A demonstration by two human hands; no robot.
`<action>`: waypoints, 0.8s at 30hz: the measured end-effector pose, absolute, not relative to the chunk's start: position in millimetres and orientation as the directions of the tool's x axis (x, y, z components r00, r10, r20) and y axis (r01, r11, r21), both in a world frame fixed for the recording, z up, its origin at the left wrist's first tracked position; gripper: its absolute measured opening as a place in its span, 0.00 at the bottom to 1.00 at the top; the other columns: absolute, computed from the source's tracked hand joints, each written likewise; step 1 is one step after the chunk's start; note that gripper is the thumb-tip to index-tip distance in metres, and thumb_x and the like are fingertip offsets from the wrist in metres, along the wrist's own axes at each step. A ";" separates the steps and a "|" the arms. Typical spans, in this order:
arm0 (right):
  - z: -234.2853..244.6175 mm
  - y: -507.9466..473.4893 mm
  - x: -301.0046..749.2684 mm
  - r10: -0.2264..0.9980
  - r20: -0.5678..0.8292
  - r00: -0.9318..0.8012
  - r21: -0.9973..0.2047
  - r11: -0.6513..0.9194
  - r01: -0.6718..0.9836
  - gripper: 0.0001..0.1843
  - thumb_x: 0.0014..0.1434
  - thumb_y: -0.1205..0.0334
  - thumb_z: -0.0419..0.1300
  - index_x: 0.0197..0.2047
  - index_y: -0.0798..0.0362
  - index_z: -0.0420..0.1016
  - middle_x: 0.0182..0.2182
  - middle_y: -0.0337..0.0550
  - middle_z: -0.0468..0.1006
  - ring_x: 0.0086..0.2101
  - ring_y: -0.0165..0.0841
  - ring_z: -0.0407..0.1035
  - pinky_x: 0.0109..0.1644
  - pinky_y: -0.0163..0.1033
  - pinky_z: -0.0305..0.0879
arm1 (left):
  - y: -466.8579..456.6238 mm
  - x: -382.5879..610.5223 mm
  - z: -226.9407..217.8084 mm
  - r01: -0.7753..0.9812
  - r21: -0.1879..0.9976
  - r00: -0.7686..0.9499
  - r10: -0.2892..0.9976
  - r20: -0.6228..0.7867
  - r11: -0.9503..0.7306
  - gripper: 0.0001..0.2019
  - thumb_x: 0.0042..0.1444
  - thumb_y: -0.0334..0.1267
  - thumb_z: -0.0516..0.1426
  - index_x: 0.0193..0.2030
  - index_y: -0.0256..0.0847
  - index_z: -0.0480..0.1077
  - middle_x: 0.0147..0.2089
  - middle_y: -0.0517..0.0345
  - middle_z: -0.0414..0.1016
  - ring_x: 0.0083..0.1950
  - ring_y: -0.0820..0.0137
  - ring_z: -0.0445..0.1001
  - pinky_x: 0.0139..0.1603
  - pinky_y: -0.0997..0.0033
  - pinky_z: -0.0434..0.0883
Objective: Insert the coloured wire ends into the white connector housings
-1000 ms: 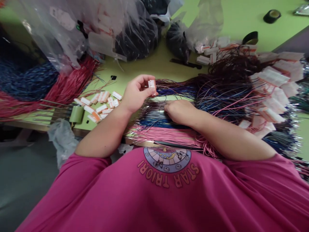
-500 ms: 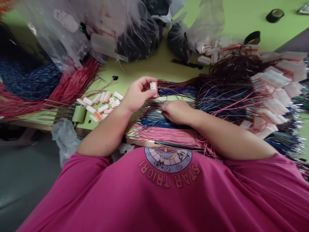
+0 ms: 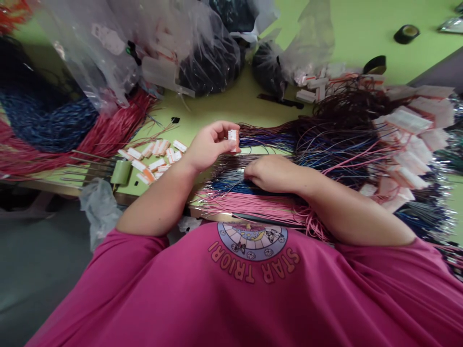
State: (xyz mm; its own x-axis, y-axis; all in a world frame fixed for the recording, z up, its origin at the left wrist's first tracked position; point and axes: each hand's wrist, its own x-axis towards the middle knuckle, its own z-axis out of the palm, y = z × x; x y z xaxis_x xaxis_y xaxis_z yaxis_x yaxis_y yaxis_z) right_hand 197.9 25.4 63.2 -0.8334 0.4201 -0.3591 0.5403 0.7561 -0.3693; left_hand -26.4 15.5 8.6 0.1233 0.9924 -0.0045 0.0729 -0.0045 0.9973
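Between the thumb and fingers of my left hand [image 3: 211,143] is a small white-and-orange connector [image 3: 233,140], held up over the bench. My right hand [image 3: 269,173] is closed, fingertips down on the rows of cut wires; the fingers point away from the camera, and what they pinch is hidden. Under it lie grey and blue wires [image 3: 227,185], with pink wires [image 3: 249,205] along the front edge. Behind the hands run brown and purple wires [image 3: 265,135]. Several loose connectors [image 3: 155,156] like the held one are scattered left of my left hand.
Wired connectors in white wrapping [image 3: 408,144] pile up at the right. Plastic bags [image 3: 213,53] stand along the back, near a dark flat tool [image 3: 280,101] and a tape roll [image 3: 407,33]. At left are blue wire bundles [image 3: 54,123] and a green block with metal rods [image 3: 121,172].
The view has shifted slightly. My left hand still holds the connector, turned a little, and my right hand stays low over the grey and blue wires.
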 end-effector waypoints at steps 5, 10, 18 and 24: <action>74.1 13.6 205.7 0.266 -0.127 -0.956 -0.642 0.713 0.284 0.16 0.63 0.68 0.58 0.49 0.52 0.85 0.35 0.40 0.86 0.32 0.30 0.71 0.41 0.37 0.60 | 11.9 -20.6 14.1 -0.108 0.987 0.205 0.974 -0.092 0.116 0.24 0.48 0.38 0.70 0.52 0.41 0.74 0.37 0.60 0.76 0.34 0.73 0.77 0.37 0.70 0.79; 62.5 7.7 203.5 0.263 0.090 -0.961 -0.741 0.662 0.112 0.13 0.67 0.68 0.56 0.43 0.54 0.84 0.37 0.42 0.85 0.35 0.30 0.73 0.43 0.36 0.62 | 5.3 -12.3 20.1 -0.230 0.952 0.286 0.949 -0.132 0.202 0.28 0.44 0.40 0.75 0.50 0.40 0.73 0.35 0.64 0.75 0.31 0.76 0.76 0.34 0.75 0.77; 42.6 28.8 203.9 0.753 0.192 -0.629 -0.529 0.620 0.580 0.15 0.68 0.64 0.53 0.44 0.55 0.83 0.41 0.48 0.84 0.40 0.37 0.73 0.47 0.40 0.62 | 3.5 -14.9 17.1 -0.242 0.943 0.294 0.943 -0.154 0.230 0.25 0.48 0.39 0.73 0.52 0.41 0.73 0.38 0.63 0.77 0.32 0.75 0.79 0.35 0.73 0.79; 46.4 23.4 199.8 0.780 0.075 -0.621 -0.438 0.586 0.682 0.17 0.69 0.63 0.52 0.46 0.57 0.83 0.42 0.51 0.85 0.39 0.38 0.73 0.44 0.41 0.60 | 3.5 -13.5 14.3 -0.199 0.960 0.269 0.953 -0.139 0.196 0.25 0.47 0.39 0.74 0.51 0.42 0.73 0.38 0.62 0.78 0.32 0.75 0.79 0.35 0.73 0.80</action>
